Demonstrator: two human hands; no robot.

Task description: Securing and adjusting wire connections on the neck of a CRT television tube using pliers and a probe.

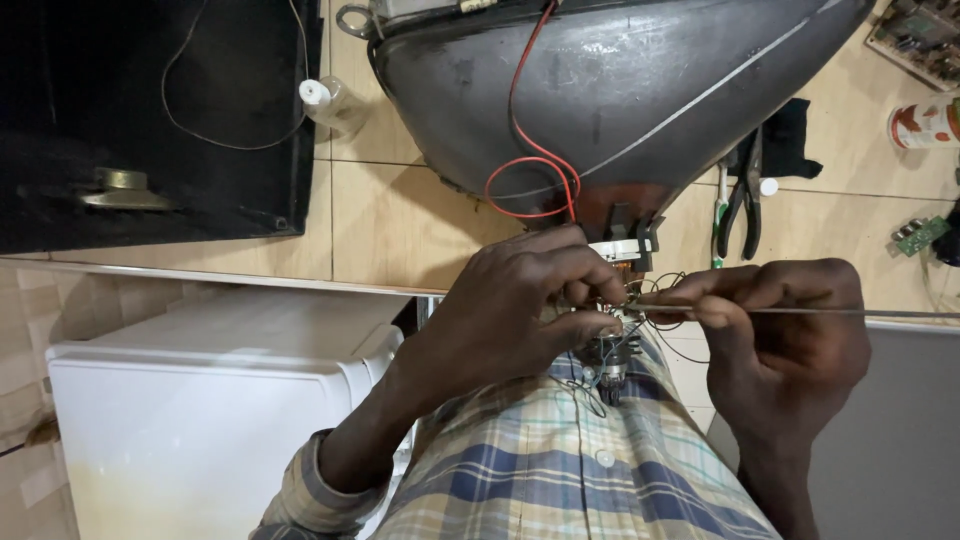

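between the two hands, at the narrow neck end of a big grey picture tube (pixel 620 90), sits a small neck assembly (pixel 612 362) with fine wires (pixel 668 300) looping round it. seen from the head camera, the left hand (pixel 520 310) comes in from the lower left, its fingers curled together and pinched on the small parts at the top of that assembly, thumb below and fingertips above. the right hand (pixel 790 340) comes in from the lower right and is closed on a thin metal rod (pixel 800 311), whose tip reaches left to the same spot, just beside the left fingertips; the rest of the rod runs off past the right hand to the frame edge. the two hands are near each other but not touching, with the assembly in the gap.

beyond the hands, a red wire (pixel 525 160) curls over the tube's grey shell. beyond the right hand, a pair of pliers (pixel 745 200) and a toothbrush (pixel 719 215) lie on the tiled floor (pixel 400 220), with a dark cloth (pixel 790 135) just past them. far out from the left hand stand a clear plastic bottle (pixel 335 103) and a black cabinet (pixel 150 120). below the left forearm is a white box (pixel 220 410). nearest the camera, under both wrists, is a plaid shirt (pixel 560 470).
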